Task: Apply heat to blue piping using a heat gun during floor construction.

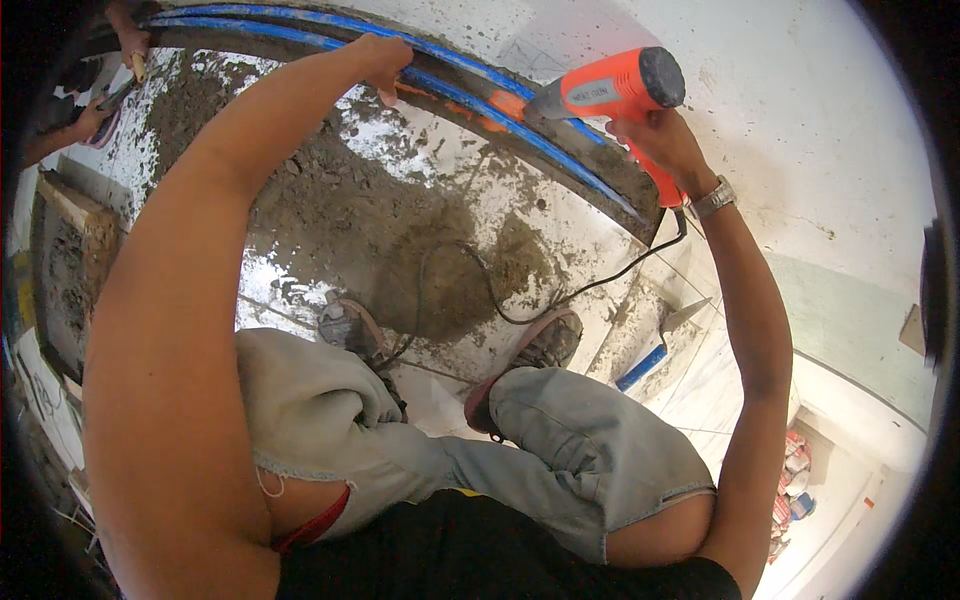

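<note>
My right hand (665, 148) is wrapped round the grip of an orange-red heat gun (605, 88) with a dark rear end. Its metal nozzle points left and down, close to the upper blue pipe. At the far side, my left hand (385, 65) is closed round a blue pipe (460, 68); part of its grip is hidden. A second blue pipe (565, 158) runs alongside in the same dark channel at the wall's foot. Orange pieces (508, 104) show in the channel between my hands. A black cord (635, 262) trails from the heat gun's grip.
Wet mortar (340, 200) is spread over the floor before my shoes. A blue-handled trowel (643, 368) lies to the right. A wooden-edged box of mortar (75, 250) stands at the left. Another person's hands (132, 42) are at the far left. A white wall (800, 130) rises beyond the pipes.
</note>
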Tool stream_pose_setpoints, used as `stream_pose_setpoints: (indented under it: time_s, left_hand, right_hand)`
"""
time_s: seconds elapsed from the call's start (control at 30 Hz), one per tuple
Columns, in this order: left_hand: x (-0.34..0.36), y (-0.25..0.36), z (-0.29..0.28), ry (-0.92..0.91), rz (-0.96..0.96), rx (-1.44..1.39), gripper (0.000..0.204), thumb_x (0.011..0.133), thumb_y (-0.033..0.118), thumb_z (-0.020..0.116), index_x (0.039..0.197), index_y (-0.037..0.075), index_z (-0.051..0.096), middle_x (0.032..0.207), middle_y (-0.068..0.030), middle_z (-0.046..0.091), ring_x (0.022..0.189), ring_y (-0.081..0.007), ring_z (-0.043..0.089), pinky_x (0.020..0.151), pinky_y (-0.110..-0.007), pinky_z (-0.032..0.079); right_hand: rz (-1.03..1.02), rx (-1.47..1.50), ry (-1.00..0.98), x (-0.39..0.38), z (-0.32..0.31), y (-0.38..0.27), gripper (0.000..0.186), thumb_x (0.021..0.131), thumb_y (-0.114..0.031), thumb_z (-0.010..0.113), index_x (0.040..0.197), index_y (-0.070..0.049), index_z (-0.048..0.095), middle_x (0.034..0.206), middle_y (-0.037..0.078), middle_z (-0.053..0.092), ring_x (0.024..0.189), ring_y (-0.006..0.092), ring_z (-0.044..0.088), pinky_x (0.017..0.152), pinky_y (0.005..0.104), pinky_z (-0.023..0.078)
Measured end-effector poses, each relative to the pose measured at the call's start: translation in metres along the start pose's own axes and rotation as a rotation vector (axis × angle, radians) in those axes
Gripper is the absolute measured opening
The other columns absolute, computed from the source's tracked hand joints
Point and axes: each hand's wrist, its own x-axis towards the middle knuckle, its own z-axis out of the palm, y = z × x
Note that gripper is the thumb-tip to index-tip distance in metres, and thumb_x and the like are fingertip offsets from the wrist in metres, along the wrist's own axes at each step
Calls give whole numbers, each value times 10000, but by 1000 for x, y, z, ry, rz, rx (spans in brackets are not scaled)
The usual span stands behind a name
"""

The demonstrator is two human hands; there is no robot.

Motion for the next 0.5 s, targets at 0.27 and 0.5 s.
stream_pose_setpoints:
  time_s: [0.27, 0.5]
  left_hand:
    - [-2, 2, -3, -21, 21, -18, 666, 609, 442, 897, 1092, 39, 677, 1081, -140, 691, 1081, -333, 650, 866, -478, 539]
    - [0, 3, -4, 0, 9, -7, 667, 603, 442, 899, 1087, 41, 678, 1098, -144, 683, 1092, -334, 644, 869, -473, 539]
  right_hand:
    - [41, 68, -47, -12, -2, -12, 448, 786, -350, 781, 1096, -50, 660, 786, 28, 671, 593, 127, 631, 540, 297, 502]
    - [-49, 2, 3, -4, 0, -4, 456, 787, -380, 769, 1077, -41, 672, 800, 47, 689, 610, 131, 654, 565, 293, 515]
